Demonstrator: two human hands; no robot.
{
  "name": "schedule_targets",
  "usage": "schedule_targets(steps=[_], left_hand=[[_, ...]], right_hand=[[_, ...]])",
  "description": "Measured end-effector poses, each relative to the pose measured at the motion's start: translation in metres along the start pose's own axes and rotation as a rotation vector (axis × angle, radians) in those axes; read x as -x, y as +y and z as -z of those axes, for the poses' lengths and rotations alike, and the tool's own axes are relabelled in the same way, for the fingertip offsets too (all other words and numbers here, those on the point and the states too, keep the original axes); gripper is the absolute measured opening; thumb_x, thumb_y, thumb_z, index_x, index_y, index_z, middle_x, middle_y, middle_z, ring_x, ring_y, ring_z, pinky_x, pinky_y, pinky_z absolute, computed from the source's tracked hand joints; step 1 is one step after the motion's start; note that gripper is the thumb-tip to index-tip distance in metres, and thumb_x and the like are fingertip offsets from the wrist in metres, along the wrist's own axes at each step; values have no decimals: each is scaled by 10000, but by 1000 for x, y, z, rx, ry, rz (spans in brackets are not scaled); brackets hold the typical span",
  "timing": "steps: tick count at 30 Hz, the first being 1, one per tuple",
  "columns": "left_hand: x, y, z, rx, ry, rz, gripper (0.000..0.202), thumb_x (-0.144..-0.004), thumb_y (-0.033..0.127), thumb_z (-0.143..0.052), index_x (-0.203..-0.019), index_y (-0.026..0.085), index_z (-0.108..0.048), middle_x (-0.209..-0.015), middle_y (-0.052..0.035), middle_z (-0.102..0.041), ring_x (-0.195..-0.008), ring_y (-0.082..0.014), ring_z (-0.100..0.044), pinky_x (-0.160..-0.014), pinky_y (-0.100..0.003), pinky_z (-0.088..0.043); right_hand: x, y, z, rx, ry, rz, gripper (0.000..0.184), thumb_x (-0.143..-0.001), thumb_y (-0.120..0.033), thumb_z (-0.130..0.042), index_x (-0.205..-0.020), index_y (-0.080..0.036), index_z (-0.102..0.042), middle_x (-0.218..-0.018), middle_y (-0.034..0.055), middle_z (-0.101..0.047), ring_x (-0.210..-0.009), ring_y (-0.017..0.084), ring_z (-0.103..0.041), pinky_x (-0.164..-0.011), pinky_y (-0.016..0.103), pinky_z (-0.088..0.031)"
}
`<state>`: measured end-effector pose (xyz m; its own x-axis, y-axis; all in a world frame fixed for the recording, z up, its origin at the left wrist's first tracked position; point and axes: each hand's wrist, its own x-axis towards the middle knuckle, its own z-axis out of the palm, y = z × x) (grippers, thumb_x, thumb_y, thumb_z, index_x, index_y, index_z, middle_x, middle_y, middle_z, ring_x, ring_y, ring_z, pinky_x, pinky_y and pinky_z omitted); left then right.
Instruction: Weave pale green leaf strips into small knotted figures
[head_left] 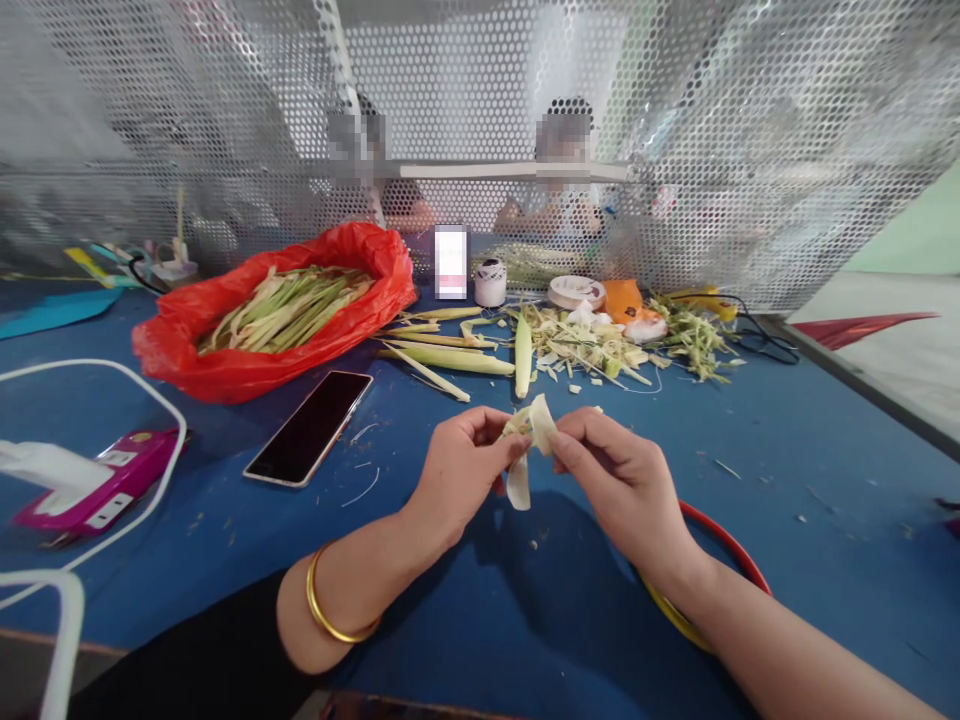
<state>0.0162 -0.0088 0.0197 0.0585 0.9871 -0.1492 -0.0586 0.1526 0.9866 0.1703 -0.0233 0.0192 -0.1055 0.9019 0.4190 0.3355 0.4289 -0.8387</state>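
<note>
1. The left hand point(465, 470) and right hand point(626, 480) meet above the tabletop point(750, 450). Each pinches the same pale husk piece point(538, 420) between thumb and fingertips, and one flap of it hangs down between the thumbs.
2. The husk piece is held in the air, clear of the tabletop, on the person's side of the loose stalks point(450, 357).
3. The piece looks thin and is gripped only at its tips. A pull from both sides could tear it unevenly, or it could slip free and drop among the small scraps below.
4. A red and yellow hoop point(724, 540) lies under the right wrist, so a forearm dragged back could catch on it.
5. On the left, a smartphone point(309, 427) lies near the left hand, with a red bag point(225, 360) of green strips behind it. A sweeping elbow could knock the phone.
6. Open room lies to the right, where the bare blue surface runs to the tabletop's edge. Ahead, the trimmings point(592, 345) and a perforated screen point(750, 150) close the space.
</note>
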Motion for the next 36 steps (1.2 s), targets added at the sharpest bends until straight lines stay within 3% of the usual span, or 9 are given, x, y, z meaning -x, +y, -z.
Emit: schedule_targets(steps=[6, 12, 16, 21, 26, 31, 36], left_hand=[[0, -2, -2, 56, 31, 27, 144, -699, 265, -717, -758, 151, -651, -560, 37, -592, -459, -82, -500, -424, -192, -418], [3, -3, -2, -100, 44, -55, 111, -696, 256, -696, -752, 168, -658, -566, 42, -584, -477, -96, -506, -441, -200, -422], [3, -5, -1, -245, 55, -150, 82, -705, 239, -675, -757, 176, -667, -581, 39, -598, -478, -87, -492, -497, -204, -427], [3, -6, 0, -290, 48, -184, 86, -727, 257, -657, -768, 181, -665, -607, 29, -618, -502, -98, -509, -526, -213, -434], [5, -8, 0, -336, 46, -228, 55, -749, 242, -647, -774, 197, -666, -597, 30, -632, -507, -103, -532, -536, -208, -433], [6, -8, -1, -334, 41, -244, 56, -761, 247, -658, -781, 196, -670, -689, 9, -683, -560, -112, -576, -546, -204, -444], [7, -7, -2, -335, 27, -236, 59, -766, 233, -652, -803, 190, -668, -736, 1, -697, -551, -106, -570, -548, -206, -448]], right_hand=[[1, 4, -3, 47, -35, -42, 252, -850, -222, -549, -599, -204, -527, -709, 13, -566, -664, 145, -530, -621, 277, -429], [2, 5, -5, 146, -7, -12, 278, -825, -168, -545, -574, -211, -433, -697, 4, -544, -638, 133, -508, -605, 266, -421], [4, 1, -5, 226, -11, 72, 269, -828, -145, -535, -592, -214, -428, -736, 12, -554, -666, 135, -543, -624, 260, -447], [7, -3, -2, 374, -71, 246, 212, -846, -137, -494, -646, -210, -495, -934, 73, -635, -696, 142, -598, -604, 265, -467], [6, -1, -2, 369, -8, 158, 215, -865, -174, -518, -653, -208, -519, -863, 62, -596, -704, 146, -596, -561, 244, -463], [4, 3, -2, 376, -1, 148, 106, -886, -198, -530, -801, -203, -593, -924, 59, -595, -679, 131, -589, -602, 256, -478], [4, 4, -3, 354, 80, 57, 48, -867, -232, -582, -824, -214, -595, -704, -3, -604, -611, 132, -573, -583, 252, -451]])
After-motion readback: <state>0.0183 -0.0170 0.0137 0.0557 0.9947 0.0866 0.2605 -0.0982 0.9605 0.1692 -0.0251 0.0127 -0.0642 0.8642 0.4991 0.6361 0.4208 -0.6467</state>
